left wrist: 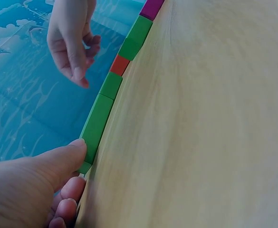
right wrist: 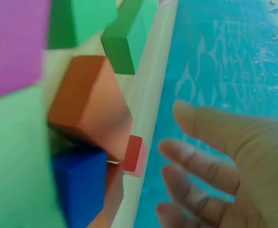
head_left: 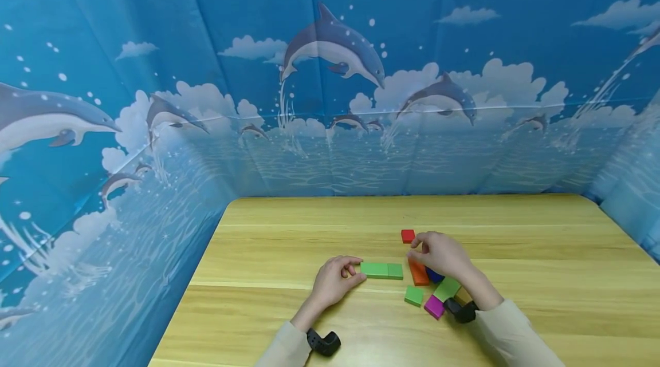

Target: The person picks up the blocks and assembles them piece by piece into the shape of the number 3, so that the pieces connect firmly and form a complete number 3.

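My left hand (head_left: 332, 282) pinches the left end of a long green block (head_left: 373, 269) lying on the table, its thumb (left wrist: 77, 145) against the block's edge. A small green block (head_left: 395, 271) touches that block's right end. Above the pile at the right hovers my right hand (head_left: 441, 252), fingers loosely bent with nothing between them. Beneath and beside it are an orange block (head_left: 418, 273) and a blue block (right wrist: 84, 183), partly hidden in the head view. Just beyond its fingertips lies a small red block (head_left: 408, 236).
Nearer the person lie a green square block (head_left: 413, 295), a magenta block (head_left: 434, 307) and another green block (head_left: 447, 288). A yellowish block (head_left: 463, 297) is partly covered by the right wrist. The wooden table (head_left: 247, 252) meets a dolphin-printed curtain (head_left: 330, 166) at its back edge.
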The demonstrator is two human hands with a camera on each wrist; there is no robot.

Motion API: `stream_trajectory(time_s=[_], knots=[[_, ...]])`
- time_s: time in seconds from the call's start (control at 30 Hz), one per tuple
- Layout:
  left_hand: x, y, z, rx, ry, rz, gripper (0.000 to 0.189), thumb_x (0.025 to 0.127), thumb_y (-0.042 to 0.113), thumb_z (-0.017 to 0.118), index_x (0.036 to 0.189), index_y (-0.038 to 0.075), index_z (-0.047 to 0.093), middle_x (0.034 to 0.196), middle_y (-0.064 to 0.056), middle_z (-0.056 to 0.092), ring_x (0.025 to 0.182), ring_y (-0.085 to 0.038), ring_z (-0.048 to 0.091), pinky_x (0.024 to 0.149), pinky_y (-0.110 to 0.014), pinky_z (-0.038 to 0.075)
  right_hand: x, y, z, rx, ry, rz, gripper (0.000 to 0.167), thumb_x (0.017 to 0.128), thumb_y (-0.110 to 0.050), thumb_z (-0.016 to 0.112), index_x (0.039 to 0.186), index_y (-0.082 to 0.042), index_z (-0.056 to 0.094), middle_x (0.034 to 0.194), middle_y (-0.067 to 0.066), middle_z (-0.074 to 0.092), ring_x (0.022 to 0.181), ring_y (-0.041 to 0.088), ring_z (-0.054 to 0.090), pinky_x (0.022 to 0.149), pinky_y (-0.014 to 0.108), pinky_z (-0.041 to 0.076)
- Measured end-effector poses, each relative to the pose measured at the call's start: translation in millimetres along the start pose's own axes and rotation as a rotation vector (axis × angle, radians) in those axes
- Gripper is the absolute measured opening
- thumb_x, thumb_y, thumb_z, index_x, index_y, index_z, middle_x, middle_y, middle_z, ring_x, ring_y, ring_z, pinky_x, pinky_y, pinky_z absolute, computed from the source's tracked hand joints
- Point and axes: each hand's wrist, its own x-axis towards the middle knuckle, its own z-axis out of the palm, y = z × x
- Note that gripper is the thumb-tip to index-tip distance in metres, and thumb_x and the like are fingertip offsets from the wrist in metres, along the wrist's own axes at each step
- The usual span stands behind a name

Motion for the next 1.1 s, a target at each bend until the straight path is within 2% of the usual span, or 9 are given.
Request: stream_trajectory(time_s=[0.07, 0.2, 0.37, 0.43, 0.53, 0.7, 0.83, 0.93, 1.1], knots=[[0.0, 0.0, 0.0, 0.002, 0.000, 0.002, 0.033, 0.084, 0.029, 0.074, 0.112, 0.013, 0.069, 0.075, 0.015, 0.054, 0.065, -0.002, 0.045, 0.065, -0.023, 0.037, 6.8, 0, -2, -0.024, 0.003, 0.073, 0.027, 0.087, -0.030, 0.069, 0.099, -0.005, 0.068, 0.063, 0.000, 0.052, 0.051, 0.015, 0.044, 0.048, 0.030, 0.034], [-0.2, 0.1, -0.7, -0.003, 0.005, 0.008, 0.033, 0.084, 0.028, 0.074, 0.112, 0.013, 0.069, 0.075, 0.014, 0.054, 0.065, -0.002, 0.045, 0.065, -0.023, 0.037, 20.6, 1, -3, -0.108, -0.004, 0.197, 0.043, 0.086, -0.041, 0.067, 0.103, -0.002, 0.066, 0.077, 0.007, 0.062, 0.055, 0.016, 0.047, 0.047, 0.030, 0.036], [-0.9, -1.3, -0.6, 0.005, 0.004, 0.016, 0.033, 0.084, 0.031, 0.073, 0.112, 0.014, 0.069, 0.075, 0.015, 0.053, 0.065, -0.001, 0.044, 0.064, -0.022, 0.037, 34.5, 3, -1, -0.161, -0.037, 0.250, 0.049, 0.084, -0.049, 0.067, 0.060, -0.010, 0.050, 0.054, -0.002, 0.039, 0.045, 0.012, 0.030, 0.043, 0.026, 0.022], [-1.2, -1.9, -0.4, 0.011, 0.005, 0.015, 0.033, 0.084, 0.031, 0.073, 0.112, 0.014, 0.069, 0.075, 0.016, 0.053, 0.065, 0.000, 0.044, 0.063, -0.022, 0.037, 38.8, 3, 2, -0.167, -0.043, 0.261, 0.055, 0.083, -0.050, 0.067, 0.053, -0.015, 0.038, 0.049, -0.004, 0.024, 0.044, 0.012, 0.024, 0.044, 0.026, 0.017], [-1.0, -2.7, 0.1, 0.015, 0.008, 0.017, 0.033, 0.084, 0.032, 0.074, 0.112, 0.014, 0.069, 0.075, 0.017, 0.053, 0.065, 0.000, 0.044, 0.063, -0.022, 0.037, 43.3, 5, 6, -0.169, -0.041, 0.270, 0.055, 0.083, -0.050, 0.067, 0.052, -0.018, 0.036, 0.049, -0.005, 0.023, 0.045, 0.011, 0.025, 0.045, 0.026, 0.018], [-0.5, -3.3, 0.7, 0.021, 0.009, 0.016, 0.034, 0.083, 0.032, 0.074, 0.112, 0.014, 0.069, 0.075, 0.018, 0.052, 0.065, 0.001, 0.044, 0.065, -0.022, 0.037, 46.9, 7, 10, -0.132, -0.049, 0.286, 0.047, 0.084, -0.045, 0.068, 0.058, -0.015, 0.042, 0.054, -0.003, 0.030, 0.048, 0.013, 0.029, 0.047, 0.027, 0.021], [-0.5, -3.9, 0.5, 0.024, 0.012, 0.009, 0.034, 0.083, 0.032, 0.074, 0.112, 0.015, 0.069, 0.075, 0.018, 0.052, 0.064, 0.001, 0.044, 0.065, -0.022, 0.036, 46.6, 7, 12, -0.088, -0.064, 0.284, 0.033, 0.082, -0.040, 0.072, 0.078, -0.010, 0.058, 0.067, -0.001, 0.049, 0.056, 0.017, 0.042, 0.050, 0.029, 0.030], [-0.5, -4.1, 0.8, 0.017, 0.013, 0.009, 0.033, 0.083, 0.032, 0.074, 0.112, 0.015, 0.069, 0.074, 0.016, 0.053, 0.064, 0.000, 0.044, 0.064, -0.022, 0.037, 43.4, 6, 12, -0.054, -0.071, 0.250, 0.032, 0.081, -0.036, 0.074, 0.093, -0.009, 0.066, 0.078, 0.000, 0.059, 0.060, 0.018, 0.049, 0.053, 0.031, 0.038], [-0.2, -3.3, 1.4, 0.000, 0.008, 0.012, 0.032, 0.084, 0.031, 0.073, 0.111, 0.015, 0.069, 0.075, 0.015, 0.053, 0.064, -0.001, 0.045, 0.064, -0.022, 0.037, 37.1, 6, 13, -0.008, -0.090, 0.180, 0.034, 0.081, -0.033, 0.075, 0.102, -0.008, 0.069, 0.077, -0.001, 0.059, 0.060, 0.016, 0.050, 0.054, 0.032, 0.040]])
